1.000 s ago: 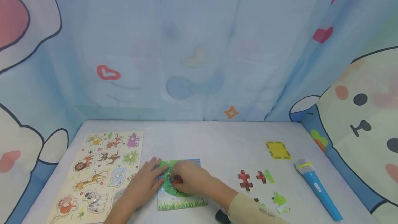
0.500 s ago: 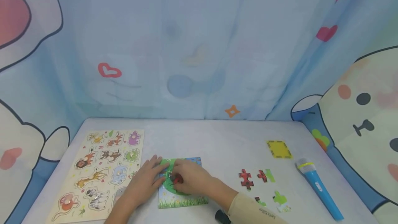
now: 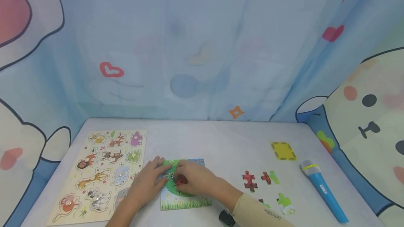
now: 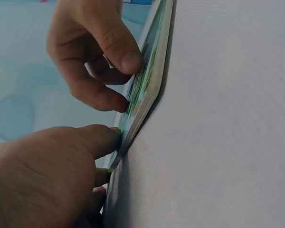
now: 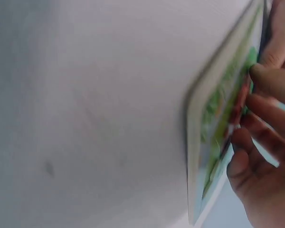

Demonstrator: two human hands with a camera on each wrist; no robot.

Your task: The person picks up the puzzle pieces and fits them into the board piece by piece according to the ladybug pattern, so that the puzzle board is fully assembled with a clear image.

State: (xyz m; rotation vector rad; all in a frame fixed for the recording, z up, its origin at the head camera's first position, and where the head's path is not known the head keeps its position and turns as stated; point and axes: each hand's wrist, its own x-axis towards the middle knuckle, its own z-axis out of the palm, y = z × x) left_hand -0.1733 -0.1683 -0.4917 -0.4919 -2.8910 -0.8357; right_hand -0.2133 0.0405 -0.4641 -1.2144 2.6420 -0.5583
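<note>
A small square puzzle board (image 3: 186, 205), printed with a green round shape, grass and sky, lies flat at the front of the table. My left hand (image 3: 145, 183) rests along its left side, fingers extended and thumb reaching onto its edge. Over the middle of the board, my right hand (image 3: 197, 179) has its thumb and curled fingers on a red and black puzzle piece (image 3: 181, 180). In the right wrist view, the right fingertips (image 5: 241, 140) press close around the red area of the board. The right hand hides part of the board's upper right.
Several loose puzzle pieces, among them a red one (image 3: 250, 181) and a green one (image 3: 284, 200), lie to the right. Beyond are a yellow square (image 3: 283, 151) and a blue microphone (image 3: 325, 190). A wooden animal knob puzzle (image 3: 104, 160) lies left; a black object (image 3: 226, 218) is near the right forearm.
The right fingers have shifted slightly over the board, and more of the red piece shows beneath them. The left hand stays in place; the head view has tilted a little.
</note>
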